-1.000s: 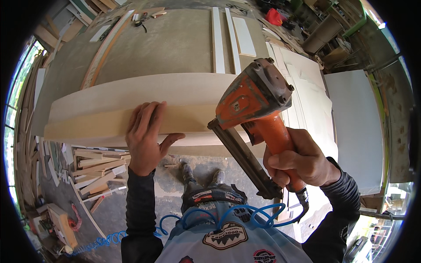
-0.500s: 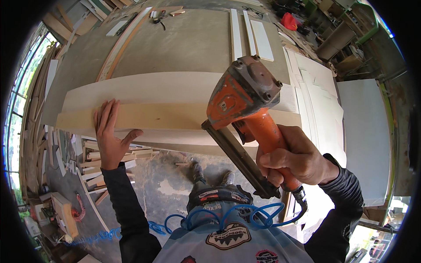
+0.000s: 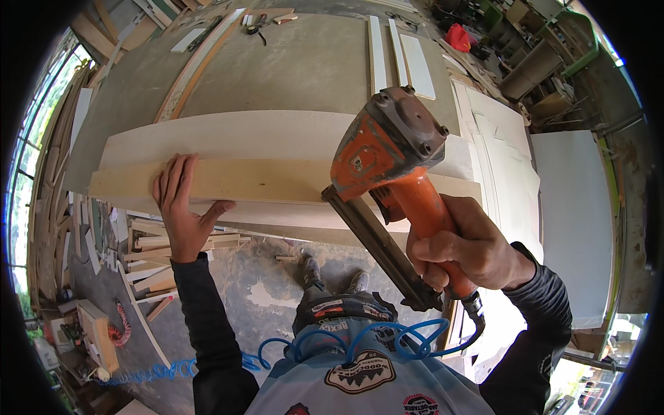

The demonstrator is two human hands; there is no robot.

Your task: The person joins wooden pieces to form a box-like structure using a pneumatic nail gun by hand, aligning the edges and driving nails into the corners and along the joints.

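Observation:
My right hand (image 3: 477, 242) is wrapped round the handle of an orange air nail gun (image 3: 373, 149). The tool's dark metal magazine (image 3: 380, 245) slants down toward me, and its nose meets the edge strip at the right of centre; whether it presses on it I cannot tell. That strip, a pale wooden one (image 3: 277, 180), runs left to right along a long white board (image 3: 242, 131). At the strip's left part, my left hand (image 3: 183, 214) grips it, fingers over its upper face and thumb along the near side.
A blue coiled air hose (image 3: 311, 332) crosses in front of my body. The grey worktop (image 3: 297, 69) carries white strips (image 3: 377, 55), pliers (image 3: 259, 28) and a long wooden piece (image 3: 197, 69). Offcuts (image 3: 155, 259) lie on the floor at left; white sheets (image 3: 501, 152) are stacked at right.
My left hand and the knot in the pale strip have shifted slightly to the right. The nail gun has moved very little and stays in my right hand.

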